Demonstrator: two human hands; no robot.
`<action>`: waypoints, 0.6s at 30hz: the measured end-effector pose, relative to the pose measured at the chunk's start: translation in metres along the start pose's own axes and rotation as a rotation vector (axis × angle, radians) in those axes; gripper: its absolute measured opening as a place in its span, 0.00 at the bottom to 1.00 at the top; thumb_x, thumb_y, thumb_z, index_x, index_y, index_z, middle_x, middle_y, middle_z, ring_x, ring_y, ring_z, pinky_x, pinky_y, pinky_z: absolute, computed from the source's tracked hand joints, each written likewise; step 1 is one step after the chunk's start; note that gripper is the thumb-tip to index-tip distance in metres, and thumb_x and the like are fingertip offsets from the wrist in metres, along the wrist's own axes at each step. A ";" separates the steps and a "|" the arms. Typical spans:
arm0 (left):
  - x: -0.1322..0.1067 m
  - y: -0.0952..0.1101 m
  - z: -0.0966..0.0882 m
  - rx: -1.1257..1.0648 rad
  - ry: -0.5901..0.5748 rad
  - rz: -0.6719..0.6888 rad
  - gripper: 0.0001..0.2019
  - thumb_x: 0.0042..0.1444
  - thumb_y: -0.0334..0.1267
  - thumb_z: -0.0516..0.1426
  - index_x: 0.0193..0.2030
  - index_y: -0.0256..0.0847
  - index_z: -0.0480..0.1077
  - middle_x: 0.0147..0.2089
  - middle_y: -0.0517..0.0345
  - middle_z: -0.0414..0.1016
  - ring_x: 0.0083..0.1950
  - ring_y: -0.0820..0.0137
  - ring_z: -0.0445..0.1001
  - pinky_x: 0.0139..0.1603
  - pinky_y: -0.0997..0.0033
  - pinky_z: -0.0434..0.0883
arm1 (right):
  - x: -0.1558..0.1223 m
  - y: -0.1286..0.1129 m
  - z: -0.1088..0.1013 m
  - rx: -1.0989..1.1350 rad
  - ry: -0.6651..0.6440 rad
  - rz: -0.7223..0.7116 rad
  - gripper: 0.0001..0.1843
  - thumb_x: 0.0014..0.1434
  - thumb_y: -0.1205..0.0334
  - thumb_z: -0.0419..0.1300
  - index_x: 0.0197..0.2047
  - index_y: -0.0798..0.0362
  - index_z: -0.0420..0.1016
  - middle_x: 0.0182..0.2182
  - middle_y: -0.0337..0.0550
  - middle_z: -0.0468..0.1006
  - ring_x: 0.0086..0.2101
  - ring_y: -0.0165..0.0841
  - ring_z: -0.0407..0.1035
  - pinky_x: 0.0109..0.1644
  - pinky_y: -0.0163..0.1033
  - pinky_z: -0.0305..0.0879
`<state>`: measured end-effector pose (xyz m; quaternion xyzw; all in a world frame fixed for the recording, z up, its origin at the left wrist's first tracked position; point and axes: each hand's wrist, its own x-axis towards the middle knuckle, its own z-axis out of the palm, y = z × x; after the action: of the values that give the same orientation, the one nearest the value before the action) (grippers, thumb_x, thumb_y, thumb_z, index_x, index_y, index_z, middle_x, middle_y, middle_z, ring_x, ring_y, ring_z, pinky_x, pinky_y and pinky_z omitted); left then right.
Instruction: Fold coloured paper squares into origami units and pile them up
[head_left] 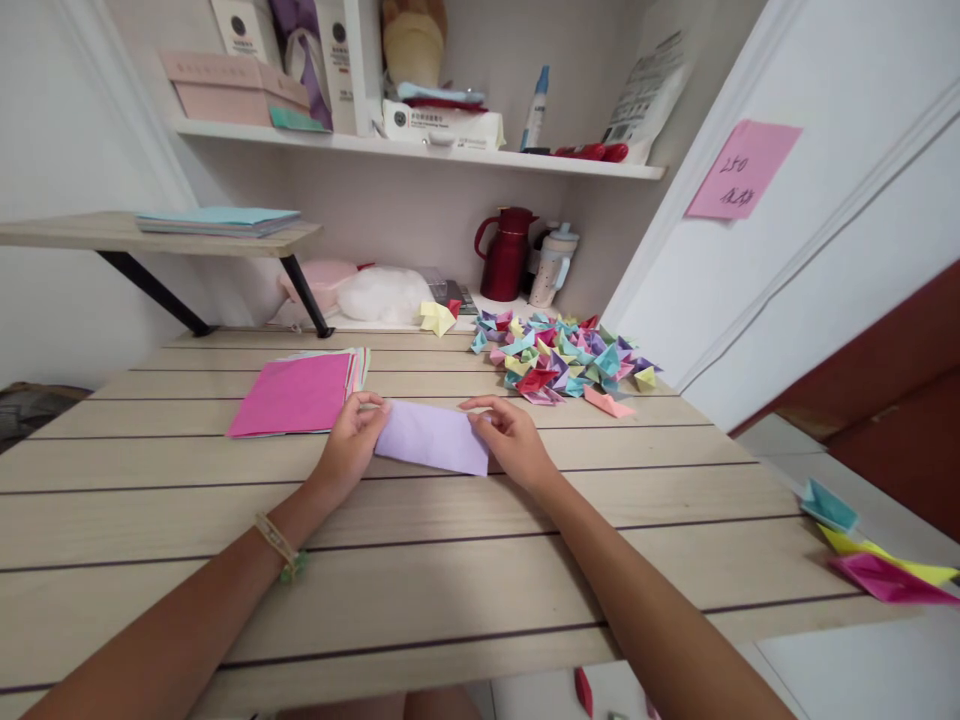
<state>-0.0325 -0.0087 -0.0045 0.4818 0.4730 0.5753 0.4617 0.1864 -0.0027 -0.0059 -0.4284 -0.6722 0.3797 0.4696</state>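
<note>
A lilac sheet of paper (433, 437), folded into a long rectangle, is held just above the slatted table between both hands. My left hand (358, 432) pinches its left end between thumb and fingers. At the other end, my right hand (511, 437) grips the upper right corner with thumb and forefinger. Behind my left hand lies a stack of square paper (296, 393) with a bright pink sheet on top. Beyond my right hand sits a heap of small folded paper boats (559, 352) in many colours.
The wooden table (450, 560) has dark gaps between slats. A raised wooden stand (225, 236) carries more paper at left. A red jug (508, 252) and a pale bottle (553, 265) stand at the back. Paper boats (889, 580) rest at the right edge.
</note>
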 end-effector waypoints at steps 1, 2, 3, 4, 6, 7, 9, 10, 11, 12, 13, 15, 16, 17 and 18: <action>-0.001 0.001 0.001 -0.052 -0.005 -0.023 0.14 0.48 0.43 0.59 0.39 0.42 0.63 0.25 0.66 0.70 0.24 0.74 0.71 0.25 0.76 0.67 | 0.000 0.001 0.002 0.023 0.030 0.005 0.14 0.54 0.59 0.53 0.41 0.54 0.75 0.23 0.37 0.71 0.20 0.26 0.58 0.22 0.31 0.53; -0.002 0.002 0.002 -0.095 -0.020 -0.050 0.17 0.47 0.42 0.59 0.43 0.42 0.61 0.29 0.63 0.72 0.27 0.73 0.73 0.28 0.73 0.70 | 0.001 0.003 0.004 0.040 0.069 0.012 0.14 0.54 0.59 0.53 0.39 0.54 0.76 0.27 0.39 0.74 0.23 0.27 0.61 0.24 0.32 0.56; -0.003 0.003 0.002 -0.126 -0.044 -0.081 0.20 0.47 0.42 0.60 0.46 0.43 0.60 0.33 0.60 0.74 0.30 0.70 0.75 0.31 0.70 0.72 | 0.002 0.004 0.006 0.061 0.102 0.019 0.14 0.55 0.59 0.53 0.40 0.54 0.76 0.31 0.41 0.75 0.25 0.28 0.63 0.27 0.32 0.59; -0.004 0.004 0.002 -0.146 -0.074 -0.111 0.24 0.47 0.41 0.61 0.49 0.43 0.58 0.36 0.57 0.74 0.33 0.68 0.76 0.35 0.66 0.73 | 0.002 0.004 0.008 0.090 0.112 0.023 0.15 0.55 0.59 0.52 0.42 0.53 0.75 0.34 0.42 0.76 0.28 0.30 0.65 0.30 0.34 0.61; -0.004 0.006 0.002 -0.157 -0.122 -0.142 0.28 0.46 0.38 0.62 0.53 0.43 0.56 0.39 0.53 0.75 0.37 0.65 0.77 0.41 0.62 0.72 | 0.002 0.004 0.010 0.156 0.048 0.013 0.19 0.55 0.61 0.51 0.49 0.52 0.72 0.42 0.44 0.75 0.35 0.32 0.68 0.37 0.36 0.64; -0.004 0.006 0.001 -0.163 -0.130 -0.142 0.29 0.46 0.37 0.62 0.54 0.42 0.56 0.40 0.52 0.75 0.39 0.65 0.77 0.42 0.62 0.72 | 0.001 0.002 0.011 0.173 -0.020 -0.004 0.22 0.55 0.63 0.51 0.53 0.51 0.69 0.45 0.44 0.74 0.37 0.33 0.68 0.39 0.37 0.64; -0.003 0.004 0.000 -0.187 -0.129 -0.134 0.26 0.47 0.36 0.61 0.53 0.41 0.58 0.39 0.51 0.76 0.41 0.65 0.76 0.44 0.62 0.72 | -0.001 -0.001 0.012 0.130 -0.170 -0.058 0.27 0.53 0.67 0.51 0.57 0.49 0.63 0.51 0.42 0.70 0.38 0.32 0.68 0.42 0.38 0.65; -0.002 0.003 0.000 -0.199 -0.124 -0.133 0.24 0.48 0.36 0.61 0.52 0.40 0.60 0.39 0.51 0.76 0.41 0.65 0.76 0.43 0.63 0.72 | -0.003 -0.003 0.013 0.073 -0.236 -0.090 0.29 0.51 0.70 0.51 0.58 0.48 0.62 0.52 0.42 0.69 0.37 0.31 0.68 0.41 0.38 0.65; -0.001 0.002 -0.001 -0.210 -0.121 -0.135 0.23 0.48 0.36 0.60 0.51 0.40 0.61 0.39 0.52 0.76 0.40 0.65 0.76 0.42 0.63 0.72 | -0.005 -0.005 0.013 0.011 -0.286 -0.124 0.31 0.50 0.71 0.51 0.59 0.47 0.60 0.53 0.42 0.68 0.36 0.30 0.68 0.40 0.37 0.65; 0.000 0.000 -0.001 -0.219 -0.119 -0.140 0.22 0.47 0.36 0.60 0.50 0.39 0.62 0.39 0.52 0.76 0.39 0.65 0.76 0.41 0.64 0.72 | -0.007 -0.007 0.014 -0.043 -0.319 -0.156 0.33 0.49 0.73 0.51 0.59 0.46 0.60 0.53 0.41 0.68 0.35 0.30 0.68 0.39 0.36 0.65; 0.001 -0.001 -0.002 -0.224 -0.117 -0.147 0.22 0.47 0.35 0.60 0.50 0.39 0.62 0.38 0.52 0.77 0.38 0.66 0.76 0.40 0.65 0.72 | -0.008 -0.008 0.014 -0.080 -0.336 -0.184 0.32 0.49 0.73 0.51 0.58 0.46 0.60 0.52 0.41 0.69 0.35 0.29 0.68 0.38 0.36 0.65; 0.002 -0.004 -0.002 -0.218 -0.103 -0.163 0.23 0.47 0.34 0.59 0.51 0.39 0.63 0.37 0.53 0.77 0.34 0.67 0.76 0.36 0.67 0.72 | -0.009 -0.011 0.014 -0.093 -0.351 -0.212 0.29 0.51 0.72 0.52 0.57 0.47 0.63 0.49 0.42 0.72 0.35 0.29 0.69 0.38 0.35 0.65; 0.002 -0.005 -0.002 -0.201 -0.093 -0.168 0.23 0.47 0.34 0.59 0.51 0.39 0.63 0.37 0.53 0.77 0.33 0.68 0.76 0.33 0.69 0.72 | -0.009 -0.012 0.013 -0.082 -0.359 -0.210 0.27 0.52 0.70 0.53 0.55 0.47 0.65 0.47 0.42 0.74 0.35 0.30 0.69 0.38 0.35 0.66; 0.001 -0.006 -0.002 -0.170 -0.090 -0.170 0.22 0.47 0.34 0.59 0.51 0.38 0.63 0.36 0.53 0.77 0.31 0.69 0.76 0.31 0.71 0.71 | -0.008 -0.012 0.013 -0.067 -0.369 -0.200 0.24 0.52 0.68 0.54 0.54 0.47 0.67 0.44 0.42 0.75 0.35 0.30 0.70 0.37 0.35 0.66; 0.001 -0.006 -0.001 -0.127 -0.100 -0.169 0.22 0.47 0.35 0.59 0.50 0.38 0.64 0.36 0.53 0.77 0.30 0.69 0.75 0.30 0.72 0.70 | -0.008 -0.013 0.012 -0.052 -0.378 -0.186 0.22 0.52 0.66 0.56 0.52 0.48 0.69 0.42 0.41 0.76 0.34 0.30 0.70 0.37 0.35 0.66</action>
<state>-0.0335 -0.0075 -0.0105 0.4382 0.4509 0.5385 0.5610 0.1735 -0.0159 0.0003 -0.2974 -0.7946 0.3909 0.3570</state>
